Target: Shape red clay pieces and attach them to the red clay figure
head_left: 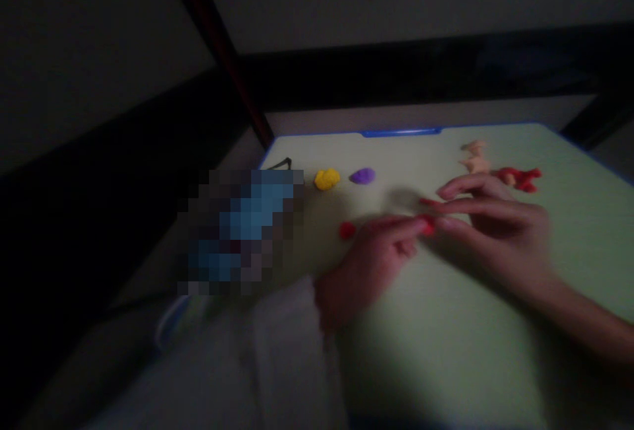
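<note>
Over the middle of the table, my left hand (369,261) is closed, its thumb and forefinger pinching a small lump of red modelling clay (428,224). My right hand (510,232) comes in from the right with its thumb tip against the same lump. A thin red clay piece (430,203) shows at the tip of its forefinger, and another finger is held apart above. The picture is dim and blurred, so the exact shape of the held clay is unclear. A flat red clay blob (347,230) lies on the table just left of my left hand.
The pale table (421,351) has a blue edge and a blue handle (402,132) at the back. Yellow clay (327,179) and purple clay (364,176) lie behind my left hand. Beige clay pieces (475,159) and a red clay shape (522,178) sit back right. A pixelated blue object (257,209) is left.
</note>
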Motion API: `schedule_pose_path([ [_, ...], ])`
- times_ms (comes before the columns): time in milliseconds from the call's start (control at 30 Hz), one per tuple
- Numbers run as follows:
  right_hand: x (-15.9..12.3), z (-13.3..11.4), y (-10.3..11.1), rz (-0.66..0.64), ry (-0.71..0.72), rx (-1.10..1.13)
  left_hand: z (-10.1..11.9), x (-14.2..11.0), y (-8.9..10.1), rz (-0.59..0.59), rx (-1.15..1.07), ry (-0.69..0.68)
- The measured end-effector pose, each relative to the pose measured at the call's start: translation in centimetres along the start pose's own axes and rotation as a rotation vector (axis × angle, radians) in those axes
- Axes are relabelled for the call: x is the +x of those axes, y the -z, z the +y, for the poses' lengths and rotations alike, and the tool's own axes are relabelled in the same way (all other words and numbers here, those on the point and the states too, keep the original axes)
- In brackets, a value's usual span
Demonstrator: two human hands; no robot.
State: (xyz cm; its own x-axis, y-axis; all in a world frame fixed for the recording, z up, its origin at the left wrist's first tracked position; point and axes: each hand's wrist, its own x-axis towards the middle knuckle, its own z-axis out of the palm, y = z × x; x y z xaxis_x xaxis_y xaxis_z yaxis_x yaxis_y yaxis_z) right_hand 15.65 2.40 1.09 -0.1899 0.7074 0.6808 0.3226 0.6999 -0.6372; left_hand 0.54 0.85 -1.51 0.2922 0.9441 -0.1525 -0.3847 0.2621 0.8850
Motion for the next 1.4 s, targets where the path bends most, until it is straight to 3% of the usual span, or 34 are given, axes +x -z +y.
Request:
schedule_pose_path([
  [200, 0.02, 0.28, 0.17, 0.04, 0.005, -0.03, 0.19, 0.3, -0.25, 0.046, -0.166, 0.053],
  [433, -0.17, 0.44, 0.24, -0.035, 0.062, -0.02, -0.02, 0.04, -0.07, 0.034, -0.11, 0.06],
  [667, -0.23, 0.59, 0.2, 0.015, 0.029, -0.025, 0.44, 0.21, -0.37, 0.03, -0.205, 0.058],
  [867, -0.22, 0.56, 0.18, -0.019, 0.063, -0.034, -0.18, 0.21, 0.05, -0.014, -0.091, 0.011],
  [1167, -0.45, 0.36, 0.16, -0.011, 0.026, -0.034, -0.16, 0.11, 0.09, -0.021, -0.094, 0.031],
  [1400, 0.3, 0.87, 0.73, -0.038, 0.104, -0.002, 0.11, 0.26, -0.13, 0.043, -0.26, 0.105],
])
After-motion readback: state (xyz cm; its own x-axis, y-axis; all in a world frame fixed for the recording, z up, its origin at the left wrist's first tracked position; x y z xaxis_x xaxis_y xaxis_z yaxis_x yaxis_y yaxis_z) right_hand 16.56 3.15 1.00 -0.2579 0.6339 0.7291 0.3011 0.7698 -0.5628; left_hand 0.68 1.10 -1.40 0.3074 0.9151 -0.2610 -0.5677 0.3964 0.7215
